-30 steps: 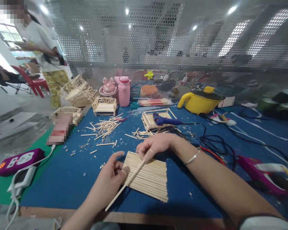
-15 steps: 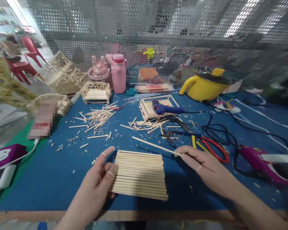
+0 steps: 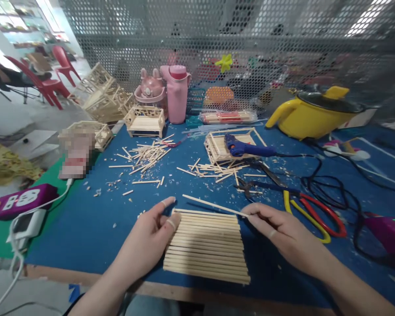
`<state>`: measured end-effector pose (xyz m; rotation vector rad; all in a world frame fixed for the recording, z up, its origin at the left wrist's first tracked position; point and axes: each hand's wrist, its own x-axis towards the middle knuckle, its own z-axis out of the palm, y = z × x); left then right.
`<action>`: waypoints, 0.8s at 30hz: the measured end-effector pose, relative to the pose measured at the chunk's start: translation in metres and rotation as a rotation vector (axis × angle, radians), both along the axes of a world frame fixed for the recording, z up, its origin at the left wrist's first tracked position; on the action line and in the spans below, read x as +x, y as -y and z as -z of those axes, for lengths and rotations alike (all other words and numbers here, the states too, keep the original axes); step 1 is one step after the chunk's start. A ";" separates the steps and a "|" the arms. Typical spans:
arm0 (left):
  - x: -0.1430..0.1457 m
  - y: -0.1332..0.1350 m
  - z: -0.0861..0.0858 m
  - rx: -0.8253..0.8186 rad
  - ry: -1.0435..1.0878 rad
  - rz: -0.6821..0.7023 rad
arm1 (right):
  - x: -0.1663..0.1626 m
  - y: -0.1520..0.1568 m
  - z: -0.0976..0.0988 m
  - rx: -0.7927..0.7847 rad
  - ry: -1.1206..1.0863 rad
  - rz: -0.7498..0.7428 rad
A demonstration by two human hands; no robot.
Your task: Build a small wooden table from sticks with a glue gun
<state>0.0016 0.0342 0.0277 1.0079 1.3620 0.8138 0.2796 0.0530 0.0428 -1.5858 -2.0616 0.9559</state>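
Observation:
A panel of wooden sticks (image 3: 206, 245), laid side by side, is near the table's front edge. My left hand (image 3: 154, 230) grips its left end, thumb on top and index finger stretched beyond the far corner; the fingers underneath are hidden. Between thumb and fingers, my right hand (image 3: 273, 224) pinches the right end of a single wooden stick (image 3: 210, 203). That stick slants just above the panel's far edge, its left end free. Beyond my hands, a blue glue gun (image 3: 246, 148) rests on a small stick-built frame (image 3: 213, 147). Pliers with red and yellow handles (image 3: 311, 213) lie right of it.
Loose stick pieces (image 3: 148, 156) are scattered on the blue table mat (image 3: 95, 224). Behind stand a small wooden bench (image 3: 145, 123), a pink bottle (image 3: 177, 94) and a yellow pot (image 3: 306, 116). A purple power strip (image 3: 24, 201) and black cables (image 3: 329, 188) flank the work.
The view has swung left, so most things appear farther right. My right hand has brought the stick closer to the panel's far edge. My left hand keeps its grip.

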 end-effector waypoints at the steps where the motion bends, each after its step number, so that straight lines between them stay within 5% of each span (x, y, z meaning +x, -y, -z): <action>1: 0.002 -0.001 0.000 -0.009 0.031 0.004 | 0.000 0.000 0.000 0.017 -0.006 0.002; 10: -0.001 0.022 -0.012 0.033 0.435 0.061 | 0.004 0.023 -0.010 0.409 -0.007 0.020; 17: 0.003 0.030 -0.010 0.033 0.536 -0.025 | 0.004 0.040 -0.005 0.600 0.015 0.083; 24: 0.008 0.033 -0.009 0.055 0.578 -0.069 | 0.009 0.058 0.000 0.748 0.059 -0.006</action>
